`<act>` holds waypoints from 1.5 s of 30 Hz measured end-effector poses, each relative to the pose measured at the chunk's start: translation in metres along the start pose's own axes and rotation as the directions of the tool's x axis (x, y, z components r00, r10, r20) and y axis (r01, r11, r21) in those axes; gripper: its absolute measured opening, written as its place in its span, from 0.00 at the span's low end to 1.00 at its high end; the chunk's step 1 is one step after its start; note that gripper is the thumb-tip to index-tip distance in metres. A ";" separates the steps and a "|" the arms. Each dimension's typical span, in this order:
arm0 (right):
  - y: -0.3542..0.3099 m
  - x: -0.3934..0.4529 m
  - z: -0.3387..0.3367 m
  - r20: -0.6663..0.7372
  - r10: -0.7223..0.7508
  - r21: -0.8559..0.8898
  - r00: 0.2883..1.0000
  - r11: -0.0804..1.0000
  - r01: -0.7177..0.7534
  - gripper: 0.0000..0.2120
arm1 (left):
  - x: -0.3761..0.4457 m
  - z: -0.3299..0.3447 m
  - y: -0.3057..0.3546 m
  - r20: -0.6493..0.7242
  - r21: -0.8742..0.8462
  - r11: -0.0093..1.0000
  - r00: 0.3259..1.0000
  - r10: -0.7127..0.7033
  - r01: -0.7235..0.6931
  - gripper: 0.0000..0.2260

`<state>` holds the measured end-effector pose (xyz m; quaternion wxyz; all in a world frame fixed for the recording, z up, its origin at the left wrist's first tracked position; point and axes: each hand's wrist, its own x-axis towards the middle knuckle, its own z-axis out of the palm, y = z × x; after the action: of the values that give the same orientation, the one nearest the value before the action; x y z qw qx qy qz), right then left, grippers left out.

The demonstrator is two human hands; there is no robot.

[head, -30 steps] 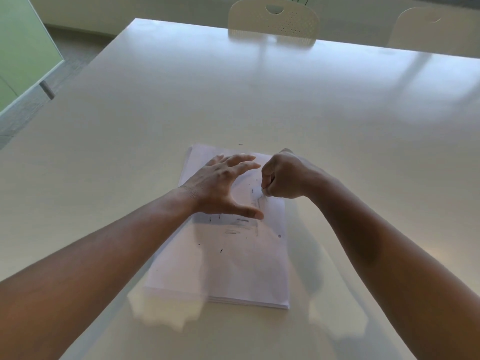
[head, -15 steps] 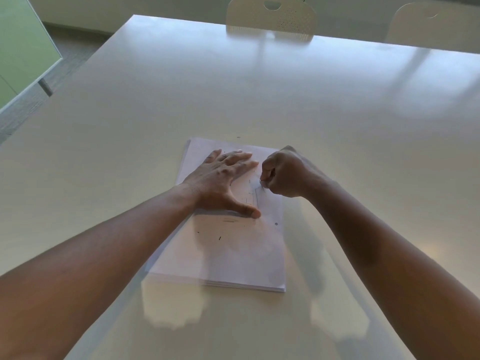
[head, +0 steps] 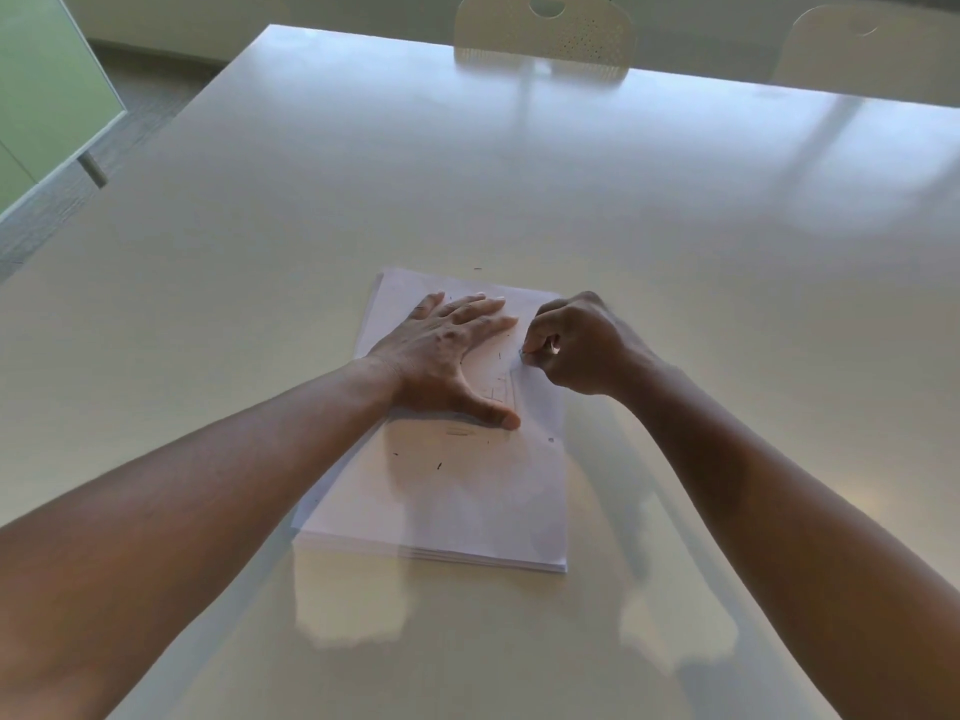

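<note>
A stack of white paper [head: 467, 511] lies flat on the table in front of me. Short dark specks are scattered over its top sheet, along with faint drawn lines. My left hand [head: 447, 356] rests flat on the upper half of the stack, fingers straight and thumb spread toward me. My right hand [head: 582, 345] sits at the stack's right edge with its fingers curled. Thumb and fingertips pinch something tiny against the paper; it is too small to identify.
The stack lies on a wide glossy white table [head: 519, 189]. Two pale chairs [head: 545, 28] [head: 872, 49] stand at the far edge. A green panel [head: 41, 96] and the floor lie beyond the table's left edge.
My left hand has lowered from raised, spread fingers to lying flat on the paper. My right hand has stayed in its pinch at about the same spot.
</note>
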<state>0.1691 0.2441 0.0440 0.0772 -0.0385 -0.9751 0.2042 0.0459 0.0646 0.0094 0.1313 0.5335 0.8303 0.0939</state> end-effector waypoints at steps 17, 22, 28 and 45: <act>0.010 -0.010 0.010 -0.154 -0.132 0.020 0.979 0.990 0.136 0.06 | 0.000 0.001 0.000 -0.015 0.006 1.000 1.000 -0.002 0.002 0.59; 0.004 -0.023 0.001 -0.013 -0.239 0.090 0.971 0.967 0.239 0.05 | 0.000 0.001 0.001 -0.023 -0.001 1.000 1.000 -0.004 0.004 0.60; 0.006 -0.004 0.012 -0.156 -0.182 0.040 0.971 0.981 0.190 0.07 | -0.001 0.000 0.002 -0.015 -0.002 1.000 1.000 -0.004 0.004 0.59; 0.003 -0.011 0.015 -0.121 -0.176 0.143 0.977 0.971 0.192 0.05 | -0.002 -0.001 0.003 -0.002 -0.003 1.000 1.000 -0.009 0.009 0.59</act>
<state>0.1773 0.2403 0.0277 0.1509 0.0472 -0.9503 0.2683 0.0489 0.0643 0.0109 0.1319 0.5293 0.8327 0.0950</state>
